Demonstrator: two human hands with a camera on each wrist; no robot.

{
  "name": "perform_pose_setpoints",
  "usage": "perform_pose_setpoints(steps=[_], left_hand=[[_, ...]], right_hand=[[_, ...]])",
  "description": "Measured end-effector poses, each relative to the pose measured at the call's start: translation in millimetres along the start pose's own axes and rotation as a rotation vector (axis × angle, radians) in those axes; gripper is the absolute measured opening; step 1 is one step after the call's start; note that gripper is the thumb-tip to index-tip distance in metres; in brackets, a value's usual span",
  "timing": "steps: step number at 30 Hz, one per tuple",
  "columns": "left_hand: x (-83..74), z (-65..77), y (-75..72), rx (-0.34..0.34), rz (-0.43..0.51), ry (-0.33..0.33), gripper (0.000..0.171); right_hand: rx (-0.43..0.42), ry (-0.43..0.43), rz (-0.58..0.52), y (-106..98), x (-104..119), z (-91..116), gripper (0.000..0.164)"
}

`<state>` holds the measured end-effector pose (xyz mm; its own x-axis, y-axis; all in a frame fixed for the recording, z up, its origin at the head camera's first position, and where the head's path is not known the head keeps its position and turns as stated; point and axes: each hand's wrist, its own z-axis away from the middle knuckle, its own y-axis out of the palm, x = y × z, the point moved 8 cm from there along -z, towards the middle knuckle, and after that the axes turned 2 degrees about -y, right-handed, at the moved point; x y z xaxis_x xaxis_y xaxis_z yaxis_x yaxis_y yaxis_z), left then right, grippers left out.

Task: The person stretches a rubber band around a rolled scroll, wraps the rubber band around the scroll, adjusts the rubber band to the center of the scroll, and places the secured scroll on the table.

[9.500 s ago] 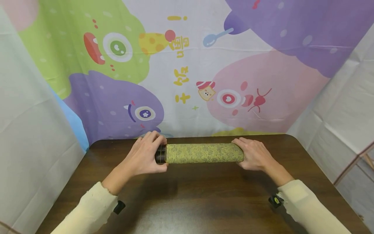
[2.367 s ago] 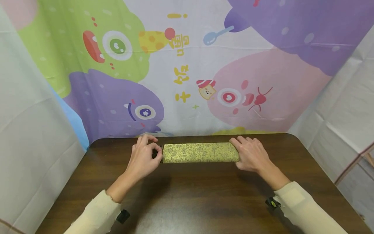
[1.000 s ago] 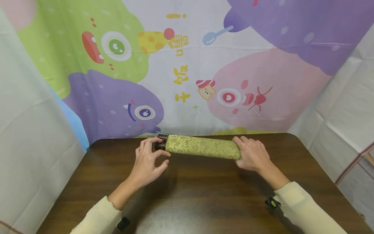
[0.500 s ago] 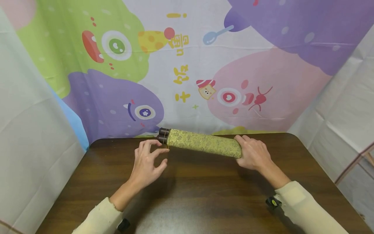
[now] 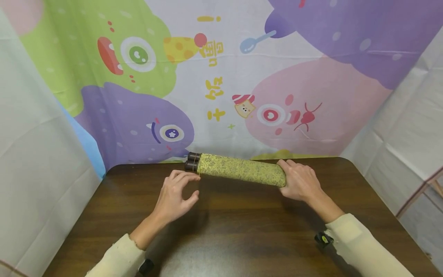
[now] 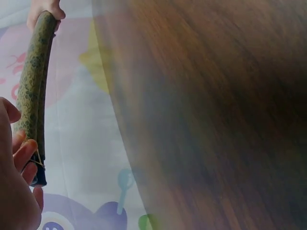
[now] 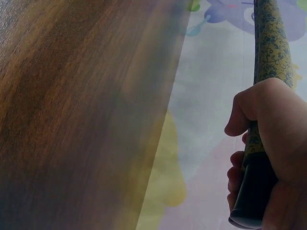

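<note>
A rolled scroll (image 5: 238,168) in yellow-green patterned cloth slants above the table's far edge, its two dark roller ends (image 5: 192,161) at the left. My right hand (image 5: 300,180) grips the scroll's right end; the right wrist view shows the thumb and fingers around it, a dark roller end (image 7: 255,191) sticking out below. At the other end, a thin yellowish rubber band (image 6: 39,162) crosses the dark rollers. My left hand (image 5: 174,196) is just below this end, curved fingertips hooked on the band, thumb apart. Part of the band is hidden by the fingers.
The brown wooden table (image 5: 242,238) lies below both hands. A printed cartoon curtain (image 5: 214,134) hangs close behind its far edge. Pale cloth walls (image 5: 34,134) stand at either side.
The scroll's left end has risen and tilted away from the level pose seen earlier. My left hand has come off the roller ends to below them, fingers hooked on the band. The right grip stays.
</note>
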<state>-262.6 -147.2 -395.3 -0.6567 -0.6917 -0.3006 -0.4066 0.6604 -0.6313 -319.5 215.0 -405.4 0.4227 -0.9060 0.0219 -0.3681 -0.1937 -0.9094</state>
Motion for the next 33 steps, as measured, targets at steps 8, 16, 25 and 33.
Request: perform_pose_setpoints(steps=[8, 16, 25, 33], left_hand=[[-0.1, 5.4, 10.9, 0.078, 0.079, -0.031, 0.055], [-10.4, 6.1, 19.8, 0.125, 0.177, 0.043, 0.069], [-15.3, 8.9, 26.9, 0.201, 0.180, 0.020, 0.074], [-18.0, 18.4, 34.1, 0.297, 0.120, -0.031, 0.068]], right_hand=[[0.015, 0.014, -0.030, 2.1, 1.4, -1.2, 0.065], [0.023, 0.017, -0.047, 4.3, 4.5, -3.1, 0.068], [0.023, 0.012, -0.037, 5.8, 4.8, -1.9, 0.068], [0.026, 0.023, -0.048, 6.0, 0.4, -1.0, 0.068]])
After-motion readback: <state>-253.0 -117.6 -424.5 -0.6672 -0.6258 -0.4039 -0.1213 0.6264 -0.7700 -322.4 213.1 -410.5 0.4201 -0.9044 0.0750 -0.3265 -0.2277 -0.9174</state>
